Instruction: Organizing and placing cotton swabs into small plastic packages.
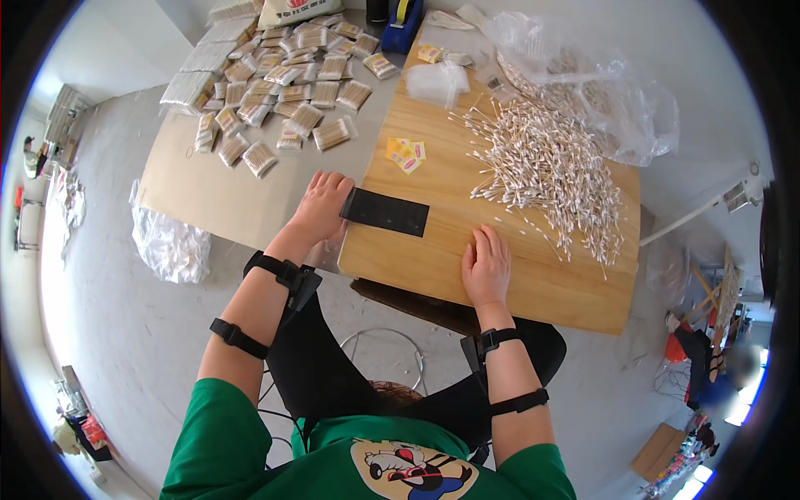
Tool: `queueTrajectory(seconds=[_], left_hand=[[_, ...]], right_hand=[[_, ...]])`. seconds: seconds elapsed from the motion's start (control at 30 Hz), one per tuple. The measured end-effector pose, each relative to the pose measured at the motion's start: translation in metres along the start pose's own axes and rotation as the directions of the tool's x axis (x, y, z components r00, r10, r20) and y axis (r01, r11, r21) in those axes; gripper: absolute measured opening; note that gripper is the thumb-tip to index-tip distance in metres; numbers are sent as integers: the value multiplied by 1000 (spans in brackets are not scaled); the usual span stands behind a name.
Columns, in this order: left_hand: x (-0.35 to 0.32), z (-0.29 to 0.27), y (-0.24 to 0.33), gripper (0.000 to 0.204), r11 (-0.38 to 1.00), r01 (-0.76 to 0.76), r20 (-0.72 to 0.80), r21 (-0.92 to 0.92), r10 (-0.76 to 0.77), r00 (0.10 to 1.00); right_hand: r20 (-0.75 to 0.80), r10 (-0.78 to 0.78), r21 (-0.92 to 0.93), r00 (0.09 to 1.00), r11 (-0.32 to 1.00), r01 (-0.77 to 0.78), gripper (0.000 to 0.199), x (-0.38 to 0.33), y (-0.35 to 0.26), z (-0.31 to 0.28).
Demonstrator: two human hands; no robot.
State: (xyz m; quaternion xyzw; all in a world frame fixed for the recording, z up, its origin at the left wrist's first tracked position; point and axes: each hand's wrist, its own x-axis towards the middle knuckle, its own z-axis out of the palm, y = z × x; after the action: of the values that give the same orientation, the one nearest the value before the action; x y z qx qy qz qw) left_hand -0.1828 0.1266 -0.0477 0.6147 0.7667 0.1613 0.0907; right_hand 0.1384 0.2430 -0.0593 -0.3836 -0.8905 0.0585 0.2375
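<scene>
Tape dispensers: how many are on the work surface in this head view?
1. A blue tape dispenser stands at the far edge of the wooden table, beyond the packed cotton swab bundles. Others may be hidden under the plastic bags.

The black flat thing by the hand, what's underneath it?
The black rectangle lies flat on the wooden board, with the left hand touching its end. The wood directly beneath is covered, so anything there is hidden.
</scene>
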Motion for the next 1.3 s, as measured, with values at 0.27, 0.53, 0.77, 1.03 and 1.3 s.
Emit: queueTrajectory(seconds=[0.27, 0.53, 0.77, 1.03, 1.3], left_hand=[[15, -15, 38, 64, 984, -119, 192, 135, 92, 977], [7, -19, 33, 84, 974, 87, 301, -211, -20, 953], [11, -29, 22, 81, 984, -167, 343, -63, 178, 922], [19, -33, 17, 80, 989, -138, 376, 47, 110, 920], [29, -49, 40, 81, 951, -293, 355, 95, 243, 903]], right_hand=[[-2, 22, 41, 1000, 999, -22, 28, 0, -3, 1], [-30, 39, 52, 999, 998, -37, 27, 0, -2, 2], [-15, 51, 99, 999, 994, -49, 27, 0, 0, 3], [-3, 57, 77, 998, 995, -57, 28, 0, -2, 1], [-21, 43, 84, 999, 996, -41, 29, -1, -2, 2]])
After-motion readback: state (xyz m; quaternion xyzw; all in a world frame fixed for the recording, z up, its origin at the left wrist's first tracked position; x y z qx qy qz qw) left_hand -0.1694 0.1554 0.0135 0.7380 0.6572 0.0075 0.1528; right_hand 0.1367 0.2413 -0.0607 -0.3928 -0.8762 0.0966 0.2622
